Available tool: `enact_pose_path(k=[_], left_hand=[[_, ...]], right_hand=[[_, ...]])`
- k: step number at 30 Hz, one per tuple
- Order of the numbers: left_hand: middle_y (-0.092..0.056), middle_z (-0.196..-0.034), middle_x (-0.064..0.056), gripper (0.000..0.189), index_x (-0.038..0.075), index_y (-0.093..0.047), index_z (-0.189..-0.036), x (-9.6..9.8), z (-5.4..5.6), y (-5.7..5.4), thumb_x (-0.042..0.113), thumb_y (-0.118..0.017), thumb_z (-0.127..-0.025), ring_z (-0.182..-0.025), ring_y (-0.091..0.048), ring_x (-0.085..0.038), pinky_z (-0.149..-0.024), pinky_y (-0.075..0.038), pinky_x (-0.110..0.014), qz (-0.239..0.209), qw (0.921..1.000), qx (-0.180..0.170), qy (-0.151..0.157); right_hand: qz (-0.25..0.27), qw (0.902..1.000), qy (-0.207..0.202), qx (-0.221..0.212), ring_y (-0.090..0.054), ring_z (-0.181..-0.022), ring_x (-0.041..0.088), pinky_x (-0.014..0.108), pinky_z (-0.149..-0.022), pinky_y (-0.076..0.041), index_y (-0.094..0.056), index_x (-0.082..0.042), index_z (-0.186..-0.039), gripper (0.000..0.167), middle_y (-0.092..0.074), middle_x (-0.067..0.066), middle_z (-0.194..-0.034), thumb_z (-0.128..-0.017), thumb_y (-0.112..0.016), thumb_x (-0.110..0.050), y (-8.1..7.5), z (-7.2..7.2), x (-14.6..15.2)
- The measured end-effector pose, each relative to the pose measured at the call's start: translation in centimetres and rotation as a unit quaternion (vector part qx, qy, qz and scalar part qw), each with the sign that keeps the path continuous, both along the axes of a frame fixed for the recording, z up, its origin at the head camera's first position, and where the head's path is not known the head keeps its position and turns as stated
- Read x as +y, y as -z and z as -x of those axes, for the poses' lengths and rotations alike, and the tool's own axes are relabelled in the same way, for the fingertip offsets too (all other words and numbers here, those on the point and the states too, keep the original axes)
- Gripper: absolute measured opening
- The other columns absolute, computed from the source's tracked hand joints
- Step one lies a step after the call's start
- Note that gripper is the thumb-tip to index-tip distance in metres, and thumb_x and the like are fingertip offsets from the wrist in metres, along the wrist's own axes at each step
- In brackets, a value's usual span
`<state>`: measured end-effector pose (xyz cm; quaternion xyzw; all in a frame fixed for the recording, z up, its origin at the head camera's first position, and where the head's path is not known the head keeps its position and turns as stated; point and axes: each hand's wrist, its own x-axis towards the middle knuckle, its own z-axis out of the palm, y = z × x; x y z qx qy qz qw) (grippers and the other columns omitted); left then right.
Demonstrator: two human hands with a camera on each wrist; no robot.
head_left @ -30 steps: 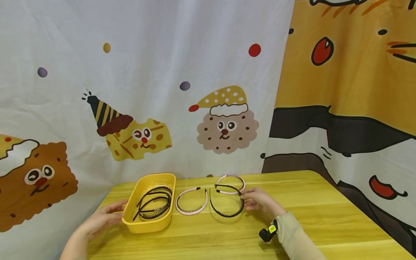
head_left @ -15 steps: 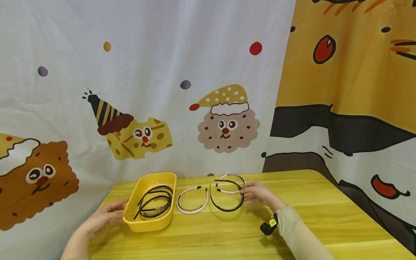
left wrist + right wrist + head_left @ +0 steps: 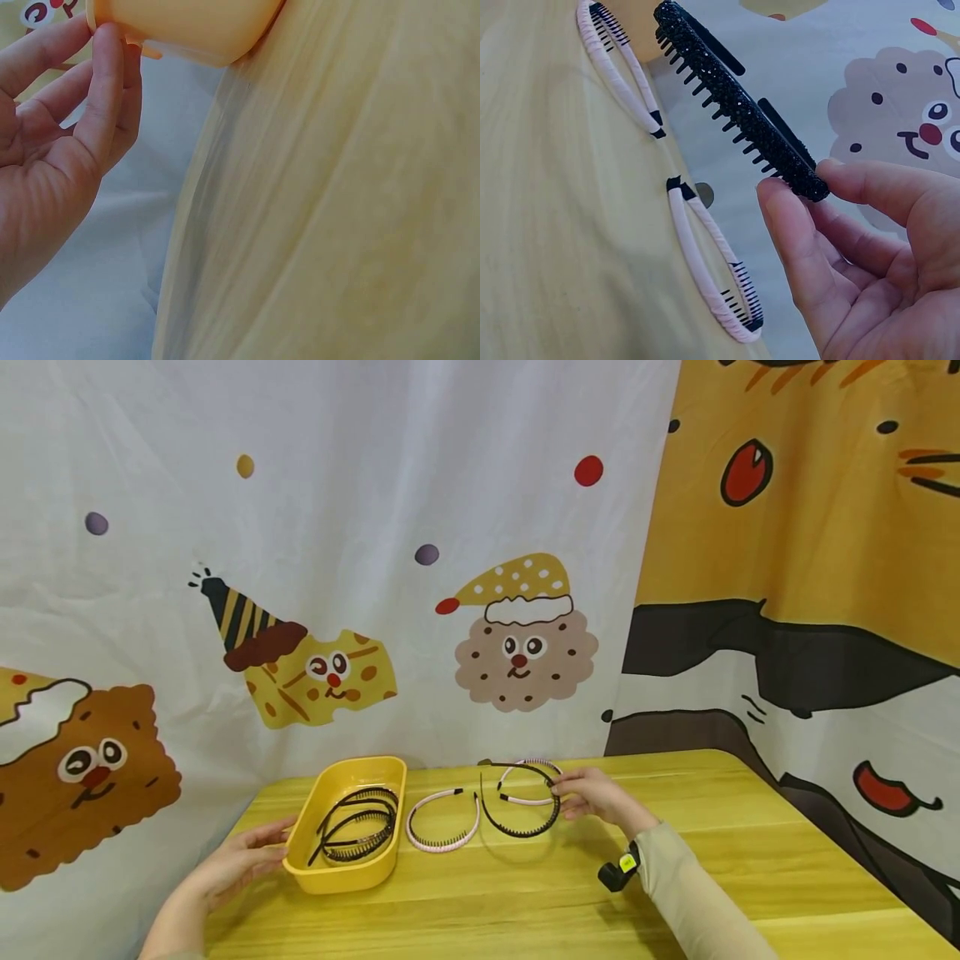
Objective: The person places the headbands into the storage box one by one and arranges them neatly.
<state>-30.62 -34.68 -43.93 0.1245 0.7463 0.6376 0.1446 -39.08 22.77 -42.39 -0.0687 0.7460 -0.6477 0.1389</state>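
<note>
My right hand point(image 3: 600, 797) pinches a black toothed headband point(image 3: 525, 835) by one side, above the table. In the right wrist view this headband point(image 3: 727, 97) has a glittery surface, with the thumb and fingertips at its lower end. At the left, my left hand point(image 3: 240, 864) holds the near-left rim of a yellow plastic basket point(image 3: 341, 883). The left wrist view shows the thumb and fingers of the left hand point(image 3: 67, 135) at the rim of the basket point(image 3: 187, 30). Several black headbands point(image 3: 360, 852) lie inside the basket.
Two pink headbands with black teeth lie on the wooden table point(image 3: 480, 918): one pink headband point(image 3: 442, 849) right of the basket, another pink headband point(image 3: 525, 801) behind the held one. A curtain point(image 3: 420, 693) with cartoon prints hangs along the table's back edge.
My right hand has lifted the black headband slightly up and away, a little to the left. The left hand and the basket have stayed in place.
</note>
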Motion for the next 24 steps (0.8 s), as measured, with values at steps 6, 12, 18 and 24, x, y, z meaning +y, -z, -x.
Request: enact_pose_path(k=[6, 12, 18, 24], left_hand=[[-0.048, -0.126, -0.015, 0.069, -0.013, -0.013, -0.148, 0.1, 0.0, 0.0, 0.01, -0.055, -0.099, -0.107, -0.059, -0.014, -0.091, -0.05, -0.031, 0.002, 0.9999, -0.003, -0.011], [-0.047, -0.13, -0.019, 0.068, -0.015, -0.01, -0.148, 0.2, 0.0, -0.2, 0.008, -0.052, -0.1, -0.109, -0.058, -0.016, -0.092, -0.05, -0.03, 0.007, 0.9999, 0.008, -0.004], [-0.049, -0.128, -0.016, 0.066, -0.017, -0.01, -0.147, 0.3, 0.0, -0.4, 0.006, -0.051, -0.1, -0.107, -0.059, -0.016, -0.09, -0.05, -0.031, -0.003, 0.9999, 0.012, 0.005], [-0.05, -0.124, -0.013, 0.067, -0.016, -0.011, -0.147, 0.4, -0.2, -0.4, 0.007, -0.052, -0.1, -0.106, -0.059, -0.015, -0.09, -0.051, -0.03, -0.002, 1.0, 0.005, 0.0]], right_hand=[[-0.001, 1.0, -0.007, 0.006, -0.066, -0.064, 0.015, 0.03, -0.06, -0.057, -0.053, 0.013, -0.127, 0.042, -0.066, 0.01, -0.093, -0.092, -0.063, -0.008, -0.7, 0.2, -0.4], [0.003, 0.9998, -0.007, 0.018, -0.067, -0.066, 0.017, 0.029, -0.058, -0.057, -0.055, 0.013, -0.123, 0.039, -0.066, 0.011, -0.091, -0.091, -0.064, -0.008, -1.6, 0.5, -0.9], [-0.004, 0.9996, -0.014, 0.026, -0.069, -0.069, 0.021, 0.031, -0.061, -0.058, -0.055, 0.013, -0.126, 0.041, -0.067, 0.015, -0.094, -0.091, -0.065, -0.007, -2.1, 1.0, -1.5], [-0.004, 0.9989, -0.032, 0.033, -0.07, -0.07, 0.023, 0.035, -0.065, -0.059, -0.053, 0.014, -0.127, 0.043, -0.067, 0.013, -0.091, -0.092, -0.064, -0.008, -2.6, 1.1, -2.1]])
